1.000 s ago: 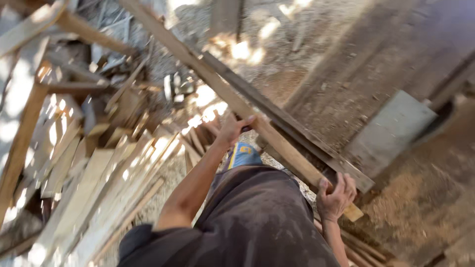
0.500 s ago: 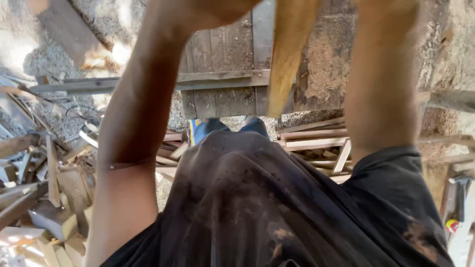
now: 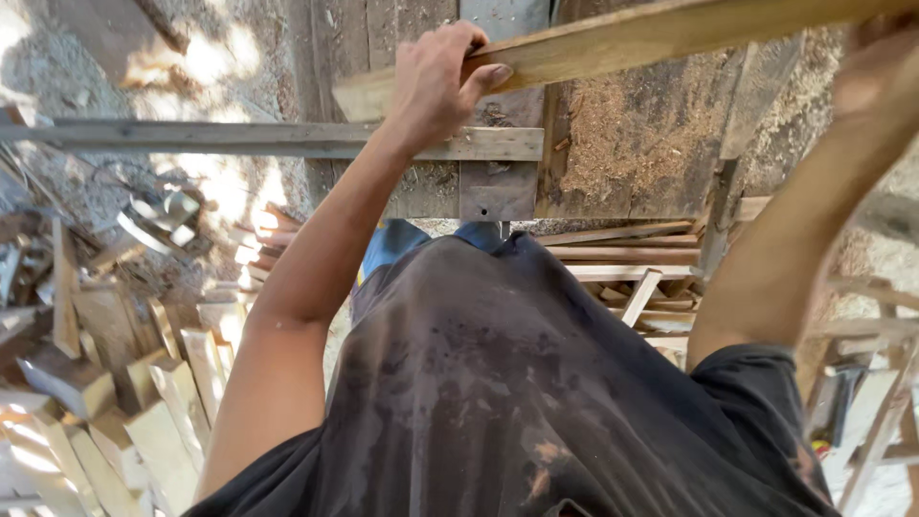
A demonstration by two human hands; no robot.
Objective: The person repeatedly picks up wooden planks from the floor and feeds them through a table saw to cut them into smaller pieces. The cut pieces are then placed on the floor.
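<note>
The plank (image 3: 613, 43) is up in the air, running across the top of the view from about the middle out to the upper right, tilted a bit higher at the right end. Left hand (image 3: 436, 81) is wrapped around its near-left end, fingers curled over the top edge and thumb along the side, so that's a solid grip. Right hand (image 3: 876, 62) is up at the far right by the plank too, but it's blurry and cut off by the frame, so I can't tell if it's actually closed on the wood or just against it. So the plank is lifted and carried at arm's length; it isn't resting on anything that I can see, and it's not set down yet. Beneath it there's a grey beam (image 3: 239, 139) lying across some dark boards (image 3: 613, 163) dusted with sawdust. Lower left is a messy pile of pale offcuts (image 3: 163, 402), and off to the right more stacked slats (image 3: 632, 268). The dark shirt (image 3: 536, 402) fills most of the bottom.
</note>
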